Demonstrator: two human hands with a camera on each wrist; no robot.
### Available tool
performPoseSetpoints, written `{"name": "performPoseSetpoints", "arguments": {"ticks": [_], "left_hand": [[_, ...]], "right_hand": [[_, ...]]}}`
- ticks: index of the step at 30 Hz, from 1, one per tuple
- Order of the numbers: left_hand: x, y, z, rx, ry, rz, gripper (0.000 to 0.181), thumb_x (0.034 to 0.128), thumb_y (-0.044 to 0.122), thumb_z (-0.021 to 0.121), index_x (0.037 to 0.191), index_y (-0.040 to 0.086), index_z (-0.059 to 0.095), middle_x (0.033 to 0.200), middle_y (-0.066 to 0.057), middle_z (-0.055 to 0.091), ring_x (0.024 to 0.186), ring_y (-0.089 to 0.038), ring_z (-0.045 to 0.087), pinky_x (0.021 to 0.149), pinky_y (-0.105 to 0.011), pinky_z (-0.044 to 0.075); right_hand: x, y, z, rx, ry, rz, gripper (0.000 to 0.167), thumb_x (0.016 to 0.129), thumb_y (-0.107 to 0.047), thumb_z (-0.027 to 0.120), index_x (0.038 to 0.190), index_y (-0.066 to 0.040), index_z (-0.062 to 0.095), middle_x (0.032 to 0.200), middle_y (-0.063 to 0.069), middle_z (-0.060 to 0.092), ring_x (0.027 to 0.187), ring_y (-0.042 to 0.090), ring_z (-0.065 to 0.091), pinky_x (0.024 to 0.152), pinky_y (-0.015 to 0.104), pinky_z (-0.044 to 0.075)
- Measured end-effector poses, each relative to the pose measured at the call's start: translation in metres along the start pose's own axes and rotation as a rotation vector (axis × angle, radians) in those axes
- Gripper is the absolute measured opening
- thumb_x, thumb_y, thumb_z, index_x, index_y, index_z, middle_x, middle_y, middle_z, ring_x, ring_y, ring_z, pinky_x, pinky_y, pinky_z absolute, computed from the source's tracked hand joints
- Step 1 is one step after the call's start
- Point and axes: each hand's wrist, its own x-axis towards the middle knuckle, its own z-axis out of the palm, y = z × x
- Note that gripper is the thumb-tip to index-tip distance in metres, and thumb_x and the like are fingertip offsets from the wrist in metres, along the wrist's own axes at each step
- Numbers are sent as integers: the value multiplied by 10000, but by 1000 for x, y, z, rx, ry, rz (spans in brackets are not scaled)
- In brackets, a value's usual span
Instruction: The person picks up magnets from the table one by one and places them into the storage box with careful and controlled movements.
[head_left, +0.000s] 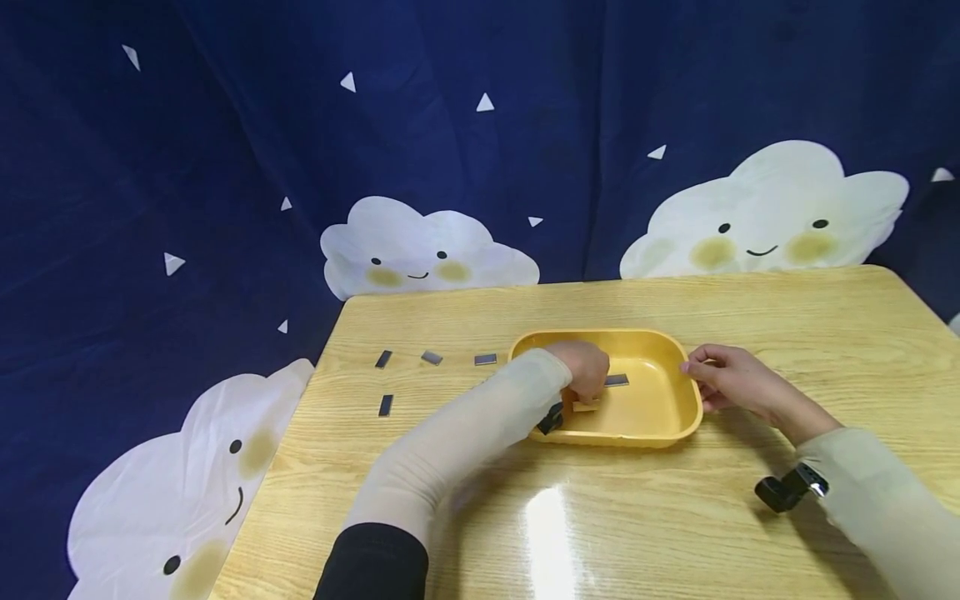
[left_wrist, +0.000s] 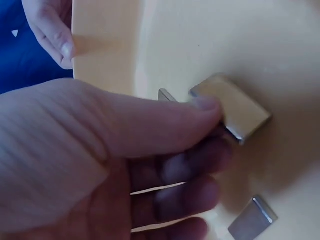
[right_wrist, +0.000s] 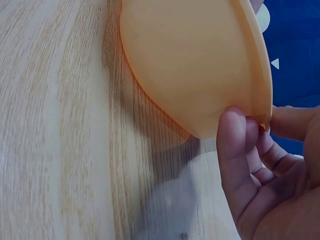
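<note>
My left hand (head_left: 585,367) reaches into a yellow plastic tray (head_left: 651,404). Between thumb and fingers it pinches a small, flat, shiny metal block (left_wrist: 242,110), held over the tray floor in the left wrist view. Below that, another metal block (left_wrist: 253,220) lies in the tray, and a thin piece of one more shows behind the thumb. The head view has a grey block (head_left: 617,380) just right of the left hand. At the tray's right end, my right hand (head_left: 738,383) grips the rim (right_wrist: 266,75) with thumb and fingers on either side.
Left of the tray, several similar blocks lie apart on the wooden table, among them a flat one (head_left: 485,359) close to the tray and an angled one (head_left: 386,406) nearer me. A dark blue curtain (head_left: 450,150) with clouds hangs behind the table.
</note>
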Motion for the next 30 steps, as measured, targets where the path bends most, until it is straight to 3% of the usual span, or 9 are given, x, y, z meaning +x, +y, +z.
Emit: {"name": "performPoseSetpoints", "arguments": {"ticks": [6, 12, 17, 20, 27, 30], "left_hand": [[1, -2, 3, -62, -10, -15, 286, 896, 79, 572, 625, 161, 531, 649, 9, 494, 533, -118, 359, 496, -233, 282], [2, -6, 4, -94, 5, 35, 306, 806, 10, 579, 537, 145, 525, 522, 22, 442, 454, -110, 341, 448, -231, 273], [1, -9, 4, -192, 17, 53, 258, 752, -22, 560, 536, 114, 520, 478, 9, 420, 425, -120, 353, 426, -243, 290], [-1, -11, 3, -245, 23, 48, 247, 786, 21, 567, 558, 112, 538, 489, 8, 432, 443, -123, 374, 445, -248, 298], [-7, -17, 3, -239, 4, 47, 340, 851, 96, 527, 521, 142, 461, 487, 29, 384, 443, -109, 330, 463, -237, 272], [-11, -20, 3, -272, 22, 64, 423, 923, 153, 531, 511, 156, 437, 489, 33, 397, 439, -105, 334, 462, -238, 293]], "right_hand": [[2, 2, 2, 14, 0, -13, 328, 1048, -221, 478, 1156, 90, 472, 817, 6, 601, 660, 90, 619, 596, 298, 560], [0, 2, 3, 16, -1, -15, 331, 1047, -230, 484, 1150, 85, 474, 818, 11, 598, 653, 98, 617, 601, 310, 567], [-1, 1, 2, 2, -5, -13, 342, 1048, -246, 485, 1151, 80, 479, 837, 30, 603, 668, 107, 624, 614, 320, 573], [-2, 1, 0, -7, -6, -15, 345, 1051, -247, 479, 1153, 82, 480, 843, 37, 605, 674, 108, 625, 619, 323, 576], [-1, -2, 0, -11, -5, -11, 342, 1054, -231, 467, 1162, 92, 476, 842, 43, 621, 674, 105, 628, 621, 322, 575], [-2, -2, 1, -13, -5, -6, 343, 1054, -232, 465, 1165, 93, 476, 842, 43, 622, 668, 105, 623, 618, 322, 572]]}}
